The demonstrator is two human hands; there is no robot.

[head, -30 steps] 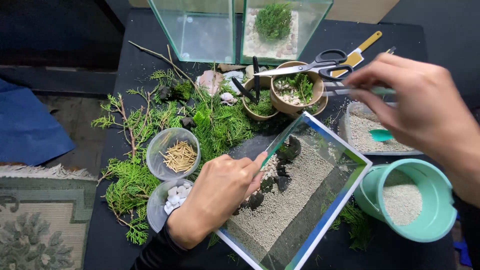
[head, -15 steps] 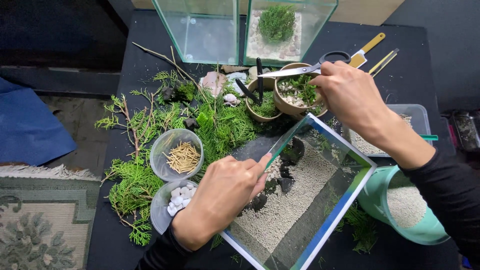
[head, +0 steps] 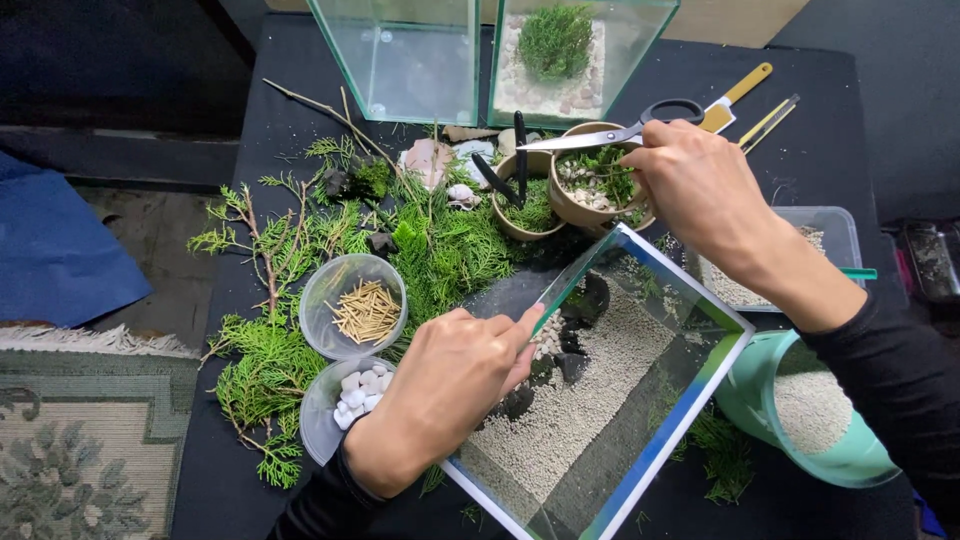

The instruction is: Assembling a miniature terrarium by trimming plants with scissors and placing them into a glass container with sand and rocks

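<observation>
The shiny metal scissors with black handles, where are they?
In the head view, the metal scissors with black handles lie at the top centre, across the rim of the round tan bowl of plants, just above the right hand.

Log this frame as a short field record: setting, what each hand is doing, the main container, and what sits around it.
Setting: black table seen from above
Left hand: fingers rest on the near rim of the tilted glass tank
Right hand: reaching into the tan bowl of greenery and pebbles; whether it grips anything, cannot tell
Tank contents: pale gravel, dark stones
Across the bowl: scissors
Left of tank: clear cup of sticks, cup of white pebbles, green sprigs
Right: teal scoop of gravel
</observation>
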